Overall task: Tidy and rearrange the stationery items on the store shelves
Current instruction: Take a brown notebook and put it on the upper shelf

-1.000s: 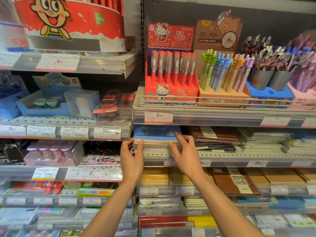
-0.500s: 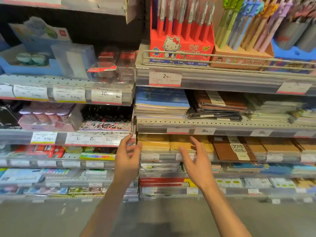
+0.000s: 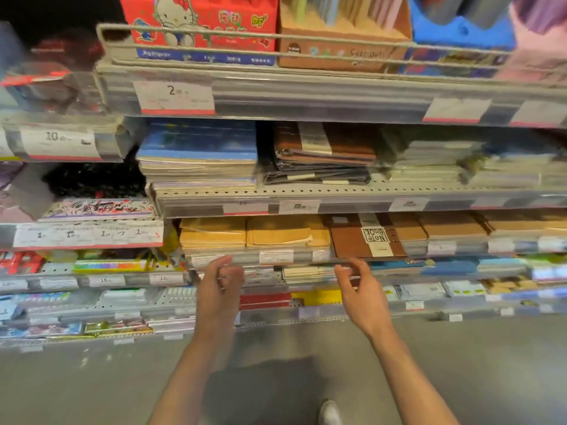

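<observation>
Both forearms are reaching forward and slightly upward from the bottom of the view, roughly parallel, bare to past the wrist. The left hand is hanging in front of the lower shelf edge, palm turned inward toward the right, fingers loosely curled and holding nothing. The right hand is sitting level with it and well apart, palm facing left, fingers relaxed and half-bent, thumb raised; it is also gripping nothing. Neither hand is touching any stock; whether fingertips are brushing the price-label rail cannot be told because of motion blur.

The yellow envelope stacks are lying flat on the shelf just above and between the two hands. Just to their right a brown notebook with a white band is lying flat, its front edge overhanging the rail. One shelf higher, the blue-covered notebook stack is resting squared against the left end, beside a brown and black wrapped stack. On the top shelf a red cartoon pen display box is standing behind a wire guard rail. A grey floor and one shoe tip are showing below.
</observation>
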`<control>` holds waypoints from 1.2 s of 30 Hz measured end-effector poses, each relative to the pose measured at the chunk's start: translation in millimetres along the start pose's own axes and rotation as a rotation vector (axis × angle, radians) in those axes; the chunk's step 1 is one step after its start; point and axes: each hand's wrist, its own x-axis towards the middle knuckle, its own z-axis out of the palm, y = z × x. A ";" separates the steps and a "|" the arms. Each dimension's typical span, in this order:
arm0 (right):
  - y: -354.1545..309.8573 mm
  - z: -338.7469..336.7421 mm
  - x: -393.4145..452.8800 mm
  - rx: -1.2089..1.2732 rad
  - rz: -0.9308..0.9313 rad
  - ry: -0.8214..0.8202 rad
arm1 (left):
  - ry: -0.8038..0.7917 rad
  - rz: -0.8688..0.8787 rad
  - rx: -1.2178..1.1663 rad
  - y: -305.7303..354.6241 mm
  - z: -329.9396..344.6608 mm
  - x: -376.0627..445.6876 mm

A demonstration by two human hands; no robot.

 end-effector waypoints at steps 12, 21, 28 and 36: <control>99.5 -117.3 114.4 0.064 0.024 0.010 | -0.091 -0.036 0.150 62.6 187.3 13.7; 120.6 -118.1 168.6 0.011 0.025 -0.122 | -0.093 -0.086 0.440 35.5 250.1 42.3; 125.6 -101.6 181.2 0.262 0.141 -0.226 | -0.064 -0.103 0.323 33.9 259.5 40.4; 164.5 -118.2 153.1 0.497 0.225 -0.297 | -0.127 -0.287 0.100 17.3 250.6 13.6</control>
